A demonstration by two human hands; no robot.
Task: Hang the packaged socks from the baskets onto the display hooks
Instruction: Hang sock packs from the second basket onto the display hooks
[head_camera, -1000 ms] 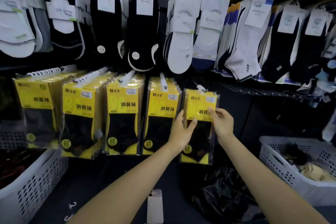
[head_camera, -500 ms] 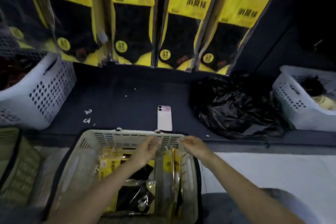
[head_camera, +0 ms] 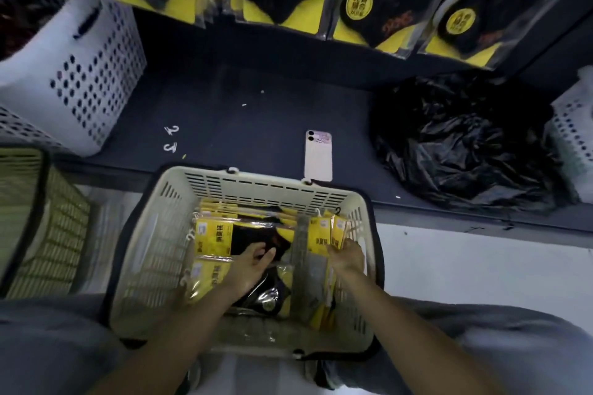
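Progress is judged as mid-task: part hung, plenty left.

Done: a row of hanging packs (head_camera: 362, 6) is seen along the far edge, yellow and black, side by side above the dark shelf (head_camera: 240, 106). Only their lower ends are in view; the display hooks themselves are cut off, so how full the hooks are cannot be told.

Left: the cream basket (head_camera: 244, 183), near centre between the knees, is well stocked. Flat packs (head_camera: 215, 236) are stacked on its left side, with more glimpsed underneath. Upright packs (head_camera: 324, 234) are stood on edge along its right wall. An exact count cannot be made.

Left hand (head_camera: 253, 261): laid on the flat packs, fingers spread apart and fairly straight, nothing gripped. Right hand (head_camera: 348, 255): set against the upright packs, fingers curled onto their edge; a pinch is read here, though blur leaves it uncertain. The step in hand is taken to be picking the next pack, and nothing is lifted clear of the basket yet.

More stock may be waiting: a white perforated basket (head_camera: 96, 74) sits far left on the shelf, another white basket (head_camera: 571, 135) far right, and a green basket (head_camera: 41, 218) near left. Their contents cannot be made out.

Also on the shelf: a phone (head_camera: 318, 155) just beyond the cream basket's rim, a crumpled black bag (head_camera: 465, 144) to its right, and small loose hooks (head_camera: 171, 138) to its left.
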